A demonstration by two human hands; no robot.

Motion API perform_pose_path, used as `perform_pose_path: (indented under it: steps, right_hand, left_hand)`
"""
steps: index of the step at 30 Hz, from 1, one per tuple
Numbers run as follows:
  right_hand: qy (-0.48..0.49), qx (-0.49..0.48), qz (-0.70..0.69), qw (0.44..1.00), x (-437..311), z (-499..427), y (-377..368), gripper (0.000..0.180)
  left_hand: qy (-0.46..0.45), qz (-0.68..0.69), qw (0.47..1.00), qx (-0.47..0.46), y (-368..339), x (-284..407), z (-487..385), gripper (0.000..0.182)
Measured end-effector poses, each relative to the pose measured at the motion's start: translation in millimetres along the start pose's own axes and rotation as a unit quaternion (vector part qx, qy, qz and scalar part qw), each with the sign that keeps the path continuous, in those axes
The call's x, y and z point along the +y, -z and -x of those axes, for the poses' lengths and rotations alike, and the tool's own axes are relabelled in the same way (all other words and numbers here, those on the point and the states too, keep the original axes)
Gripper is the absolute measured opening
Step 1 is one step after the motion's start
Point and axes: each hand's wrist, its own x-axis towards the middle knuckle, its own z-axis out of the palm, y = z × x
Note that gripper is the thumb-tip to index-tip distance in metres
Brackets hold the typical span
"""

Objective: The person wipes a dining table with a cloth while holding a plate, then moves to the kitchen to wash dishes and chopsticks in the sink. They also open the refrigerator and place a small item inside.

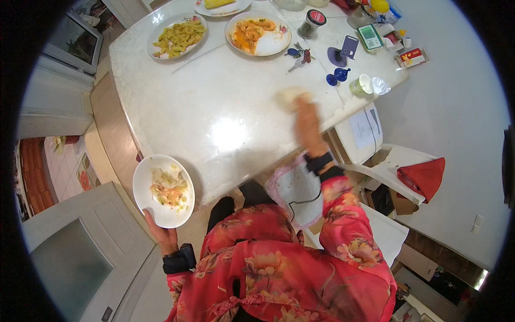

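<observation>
My left hand (pixel 161 232) grips the lower rim of a white bowl (pixel 141 189), held out by the table's front left corner. Food scraps (pixel 169 188), pale and orange with green bits, lie in the bowl. Over the right part of the white tabletop (pixel 181 116), my right hand (pixel 309 122) presses a pale cloth (pixel 293 98) down on the surface. Both the hand and the cloth are blurred, so the cloth's exact kind is unclear.
Plates of yellow-green food (pixel 179 39) and shrimp (pixel 251 34) stand at the back. Keys (pixel 299 56), a spice jar (pixel 311 25), a purple phone stand (pixel 340 54) and a paper cup (pixel 359 85) sit to the right. A chair (pixel 382 159) is beside the wall.
</observation>
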Motion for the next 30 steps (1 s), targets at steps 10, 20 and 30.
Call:
perform_pose_path:
  steps: [10,20,30]
  right_hand:
    - [0.021,-0.048,-0.098,0.994,-46.3,1.4,-62.8,0.032]
    - [0.076,-0.054,0.138,0.986,-52.5,-85.4,-59.3,0.035]
    - [-0.241,-0.208,-0.092,0.944,-20.1,-122.7,-27.8,0.033]
  left_hand:
    - [0.051,0.076,0.996,-0.012,-12.0,12.9,4.7,0.057]
    - [0.013,0.049,0.998,0.043,2.5,9.9,16.9,0.057]
    - [0.027,0.073,0.994,0.071,5.1,8.7,19.3,0.058]
